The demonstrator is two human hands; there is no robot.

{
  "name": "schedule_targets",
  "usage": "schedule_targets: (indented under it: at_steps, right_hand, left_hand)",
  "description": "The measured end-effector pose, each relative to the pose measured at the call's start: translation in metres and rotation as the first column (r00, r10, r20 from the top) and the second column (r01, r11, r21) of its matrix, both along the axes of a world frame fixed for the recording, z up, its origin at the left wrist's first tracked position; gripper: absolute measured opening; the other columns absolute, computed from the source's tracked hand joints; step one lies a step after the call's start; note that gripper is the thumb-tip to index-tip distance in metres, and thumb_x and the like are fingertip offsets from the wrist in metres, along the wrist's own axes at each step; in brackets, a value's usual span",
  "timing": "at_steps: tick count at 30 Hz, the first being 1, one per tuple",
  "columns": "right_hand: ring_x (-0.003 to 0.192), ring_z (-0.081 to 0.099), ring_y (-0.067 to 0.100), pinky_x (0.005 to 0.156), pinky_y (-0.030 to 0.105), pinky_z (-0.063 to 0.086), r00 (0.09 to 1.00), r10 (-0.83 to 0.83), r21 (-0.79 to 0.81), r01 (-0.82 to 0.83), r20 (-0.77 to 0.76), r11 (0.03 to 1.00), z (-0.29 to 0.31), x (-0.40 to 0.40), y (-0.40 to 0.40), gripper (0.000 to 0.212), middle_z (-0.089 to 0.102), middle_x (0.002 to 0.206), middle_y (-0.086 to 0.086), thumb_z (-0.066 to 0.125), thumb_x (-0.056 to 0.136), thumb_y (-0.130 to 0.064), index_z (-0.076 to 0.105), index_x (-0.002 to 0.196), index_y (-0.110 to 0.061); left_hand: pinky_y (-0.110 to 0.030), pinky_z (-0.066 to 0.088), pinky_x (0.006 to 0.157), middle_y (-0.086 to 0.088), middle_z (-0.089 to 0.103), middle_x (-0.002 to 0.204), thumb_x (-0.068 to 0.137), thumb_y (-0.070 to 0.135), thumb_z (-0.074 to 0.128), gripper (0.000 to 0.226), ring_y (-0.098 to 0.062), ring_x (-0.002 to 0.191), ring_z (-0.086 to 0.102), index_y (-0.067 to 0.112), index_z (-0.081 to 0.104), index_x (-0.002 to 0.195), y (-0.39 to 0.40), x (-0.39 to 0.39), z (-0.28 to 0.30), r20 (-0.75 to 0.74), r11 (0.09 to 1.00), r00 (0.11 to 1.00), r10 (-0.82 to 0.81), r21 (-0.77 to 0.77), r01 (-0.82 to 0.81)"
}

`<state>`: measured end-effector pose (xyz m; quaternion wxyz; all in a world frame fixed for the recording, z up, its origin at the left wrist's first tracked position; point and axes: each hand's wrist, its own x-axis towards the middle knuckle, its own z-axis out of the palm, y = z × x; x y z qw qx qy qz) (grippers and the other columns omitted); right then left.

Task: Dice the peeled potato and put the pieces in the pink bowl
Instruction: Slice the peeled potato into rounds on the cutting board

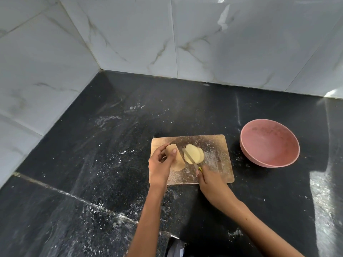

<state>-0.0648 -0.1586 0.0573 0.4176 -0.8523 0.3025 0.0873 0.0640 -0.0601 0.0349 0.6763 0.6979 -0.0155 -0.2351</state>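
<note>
A wooden cutting board (217, 145) lies on the black counter. On its left part, my left hand (160, 164) grips the uncut piece of peeled potato (178, 162), thumb on top. Just to the right lie a few pale potato slices (194, 155), fanned flat on the board. My right hand (209, 180) holds a knife (189, 157) by its yellow handle. The blade runs up and left across the near edge of the slices, between them and the held piece. The pink bowl (269, 141) stands to the right of the board, and nothing shows inside it.
The black stone counter (111, 145) is speckled with white flecks and smears. White marble-look wall tiles (167, 34) close off the back and the left side, meeting in a corner at the back left.
</note>
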Motion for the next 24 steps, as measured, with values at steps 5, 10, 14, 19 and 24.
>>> schedule_targets:
  at_steps: [5,10,14,19,24]
  right_hand:
    - [0.066,0.048,0.020,0.064,0.039,0.041,0.999,0.038,-0.004,-0.038,-0.015,0.999,-0.006,0.003,0.002,0.020,0.053,0.074,0.004,0.030,0.104,-0.028,0.041,0.094,-0.015]
    - [0.058,0.044,0.014,0.056,0.033,0.034,0.993,0.021,0.002,-0.021,0.120,1.000,0.001,0.019,0.000,0.028,0.053,0.069,0.002,0.028,0.103,-0.035,0.042,0.088,-0.017]
    - [0.056,0.042,0.014,0.054,0.032,0.032,0.987,-0.004,0.013,0.002,0.162,1.000,-0.001,0.029,0.004,0.026,0.053,0.070,0.003,0.030,0.103,-0.035,0.039,0.087,-0.017]
    - [0.056,0.044,0.012,0.051,0.028,0.032,0.986,-0.017,0.039,0.010,0.168,0.999,0.002,0.034,0.002,0.024,0.056,0.073,0.003,0.031,0.103,-0.032,0.045,0.093,-0.015]
    - [0.055,0.045,0.011,0.048,0.026,0.030,0.985,-0.001,0.022,-0.003,0.171,1.000,0.002,0.036,0.001,0.024,0.056,0.072,0.003,0.031,0.103,-0.030,0.046,0.095,-0.014]
  left_hand:
    - [-0.046,0.057,0.084,-0.002,0.073,0.100,0.083,0.018,0.074,0.024,-0.022,0.096,0.069,0.017,0.073,0.107,0.001,0.003,-0.001,0.033,0.990,0.991,0.133,0.035,-0.134]
    - [-0.040,0.060,0.076,-0.003,0.071,0.113,0.089,0.010,0.065,0.029,-0.015,0.102,0.067,0.011,0.068,0.117,0.004,0.001,0.001,-0.043,0.989,0.989,0.143,-0.033,-0.144]
    - [-0.040,0.059,0.081,-0.002,0.072,0.111,0.083,0.004,0.069,0.036,-0.018,0.103,0.068,0.010,0.068,0.118,0.004,0.001,0.008,-0.140,0.989,0.987,0.085,-0.109,-0.100]
    - [-0.029,0.058,0.079,-0.005,0.073,0.106,0.073,-0.006,0.076,0.053,-0.018,0.100,0.069,0.008,0.063,0.123,-0.003,-0.003,0.012,-0.240,0.979,0.969,0.065,-0.172,-0.108]
    - [-0.034,0.057,0.086,-0.009,0.070,0.112,0.067,0.001,0.082,0.062,-0.019,0.103,0.068,0.003,0.060,0.125,-0.017,-0.010,0.010,-0.221,0.973,0.962,0.158,-0.132,-0.190]
